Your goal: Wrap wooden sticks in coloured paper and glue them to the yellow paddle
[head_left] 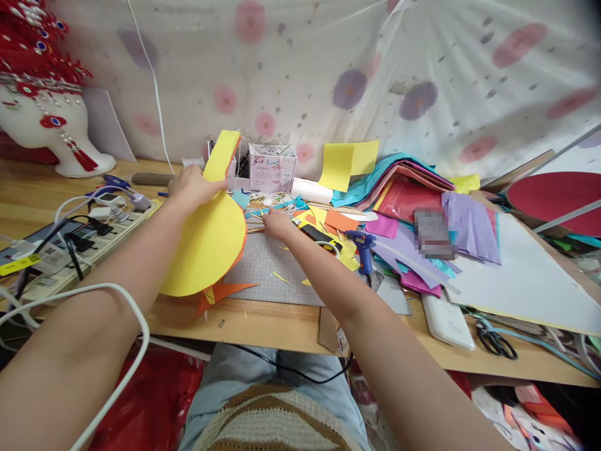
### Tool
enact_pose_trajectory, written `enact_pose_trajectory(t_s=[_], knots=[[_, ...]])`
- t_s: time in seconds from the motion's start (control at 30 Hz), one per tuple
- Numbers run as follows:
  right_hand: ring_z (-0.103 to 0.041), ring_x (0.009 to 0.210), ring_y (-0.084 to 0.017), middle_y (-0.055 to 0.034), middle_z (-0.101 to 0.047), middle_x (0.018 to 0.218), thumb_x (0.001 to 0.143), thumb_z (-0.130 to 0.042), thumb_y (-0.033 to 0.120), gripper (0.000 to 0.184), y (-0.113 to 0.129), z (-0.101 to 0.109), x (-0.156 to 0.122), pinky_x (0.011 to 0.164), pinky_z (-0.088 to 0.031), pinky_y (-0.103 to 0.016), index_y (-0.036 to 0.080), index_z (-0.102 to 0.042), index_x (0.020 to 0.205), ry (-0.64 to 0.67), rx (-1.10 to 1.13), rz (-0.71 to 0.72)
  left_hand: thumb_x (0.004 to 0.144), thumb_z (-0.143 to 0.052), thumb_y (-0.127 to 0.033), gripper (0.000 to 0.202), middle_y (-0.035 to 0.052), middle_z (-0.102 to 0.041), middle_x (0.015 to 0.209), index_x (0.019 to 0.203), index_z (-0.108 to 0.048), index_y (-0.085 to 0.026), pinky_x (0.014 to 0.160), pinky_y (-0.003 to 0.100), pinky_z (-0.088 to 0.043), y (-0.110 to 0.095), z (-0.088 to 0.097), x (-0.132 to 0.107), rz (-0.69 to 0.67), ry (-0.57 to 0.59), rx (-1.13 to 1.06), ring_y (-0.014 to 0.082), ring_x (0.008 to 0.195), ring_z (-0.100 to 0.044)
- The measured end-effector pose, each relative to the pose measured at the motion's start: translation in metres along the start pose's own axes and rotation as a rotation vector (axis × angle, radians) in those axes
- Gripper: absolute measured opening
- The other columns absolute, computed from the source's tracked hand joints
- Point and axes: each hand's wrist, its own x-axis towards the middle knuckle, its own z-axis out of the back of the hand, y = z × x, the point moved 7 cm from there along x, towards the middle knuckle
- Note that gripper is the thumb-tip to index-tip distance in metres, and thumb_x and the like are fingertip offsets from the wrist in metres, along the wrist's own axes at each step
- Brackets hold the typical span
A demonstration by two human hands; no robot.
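My left hand (191, 188) is closed on the upper edge of a large round yellow paper cutout (206, 244) backed with orange, tilting it up over the grey cutting mat (267, 269). An orange pointed piece (225, 292) sticks out beneath the cutout. My right hand (278, 224) reaches to the far edge of the mat, fingers curled on thin wooden sticks (253, 229) among paper scraps; what it grips is small and partly hidden.
A blue glue gun (361, 247) lies right of the mat amid coloured paper sheets (413, 194). A power strip (70, 250) with cables sits on the left. Scissors (493, 341) lie at the right front edge. A small white box (272, 168) and a white sheet (521, 275) are nearby.
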Motion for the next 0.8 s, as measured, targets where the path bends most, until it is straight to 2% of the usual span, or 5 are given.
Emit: enact_pose_trajectory(t_s=[0.17,0.4,0.5,0.63,0.8], knots=[[-0.059,0.089,-0.024,-0.0118,-0.061,0.101,0.082,-0.042,0.024,0.028,-0.021,0.024,-0.007,0.072,-0.044,-0.034,0.018,-0.048,0.108,-0.079,0.089,-0.085,0.063,-0.050,-0.063,0.065,0.0141,-0.059,0.105,0.104,-0.051,-0.013,0.076,0.039,-0.041,0.007,0.006,0.002,0.014,0.034,0.081,0.0293,0.091,-0.055],[-0.049,0.050,-0.010,-0.0033,-0.065,0.072,0.087,-0.032,0.035,0.022,-0.075,0.065,-0.043,0.050,-0.038,-0.022,0.019,-0.043,0.077,-0.290,1.005,-0.197,0.050,-0.065,-0.060,0.074,0.0201,-0.057,0.108,0.101,-0.054,-0.008,0.081,0.041,-0.039,-0.006,-0.031,-0.018,-0.154,0.136,0.406,0.0332,0.099,-0.052],[-0.053,0.058,-0.011,-0.0024,-0.065,0.068,0.084,-0.036,0.035,0.022,-0.088,0.072,-0.058,0.054,-0.040,-0.021,0.019,-0.042,0.071,-0.369,1.135,-0.184,0.046,-0.062,-0.066,0.077,0.0182,-0.060,0.101,0.098,-0.056,-0.010,0.076,0.040,-0.041,-0.015,-0.049,-0.028,-0.199,0.201,0.357,0.0333,0.094,-0.055],[-0.057,0.068,-0.012,0.0011,-0.059,0.055,0.083,-0.038,0.035,0.023,-0.102,0.075,-0.070,0.068,-0.043,-0.025,0.019,-0.043,0.067,-0.507,1.150,-0.187,0.049,-0.058,-0.068,0.072,0.0148,-0.063,0.099,0.100,-0.057,-0.017,0.069,0.038,-0.043,-0.036,-0.051,-0.037,-0.209,0.209,0.177,0.0327,0.088,-0.058],[-0.037,0.039,-0.007,0.0101,-0.032,0.046,0.081,-0.042,0.045,0.027,-0.112,0.074,-0.086,0.046,-0.038,-0.020,0.023,-0.034,0.069,-0.745,1.374,-0.204,0.053,-0.059,-0.063,0.068,0.0153,-0.062,0.102,0.103,-0.056,-0.018,0.071,0.038,-0.044,-0.073,-0.050,-0.041,-0.222,0.158,0.034,0.0323,0.090,-0.058]])
